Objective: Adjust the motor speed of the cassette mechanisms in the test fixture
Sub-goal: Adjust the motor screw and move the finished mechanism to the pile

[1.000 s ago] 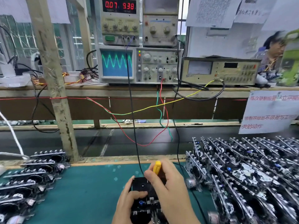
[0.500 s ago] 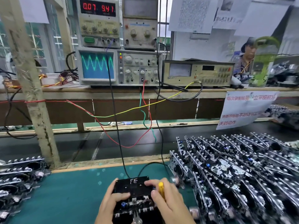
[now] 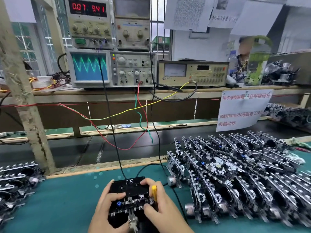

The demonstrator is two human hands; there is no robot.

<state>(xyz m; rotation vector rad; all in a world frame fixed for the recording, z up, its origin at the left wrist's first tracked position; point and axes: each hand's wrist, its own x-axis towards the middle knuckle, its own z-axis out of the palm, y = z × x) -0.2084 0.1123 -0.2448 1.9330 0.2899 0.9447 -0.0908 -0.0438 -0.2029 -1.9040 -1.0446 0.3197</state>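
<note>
A black cassette mechanism point(image 3: 129, 190) marked "FE" lies on the green mat at the bottom centre, wired by black leads to the instruments. My left hand point(image 3: 106, 207) grips its left side, thumb on top. My right hand point(image 3: 161, 209) grips its right side and also holds a yellow-handled screwdriver point(image 3: 154, 192) against the mechanism's right edge. The oscilloscope point(image 3: 90, 68) shows a green wave. The power supply display point(image 3: 88, 8) reads 0.07 and 9.41.
Rows of cassette mechanisms point(image 3: 239, 174) fill the mat on the right, and another pile point(image 3: 16, 180) lies at the left. A meter unit point(image 3: 192, 73) sits on the wooden shelf. Coloured wires point(image 3: 139, 115) hang down. A wooden post point(image 3: 25, 98) stands left. A paper sign point(image 3: 242, 108) hangs right.
The screwdriver has gone from upright above the mechanism to lying along its right edge in my right hand. The view shifted right. The display changed from 9.38 to 9.41.
</note>
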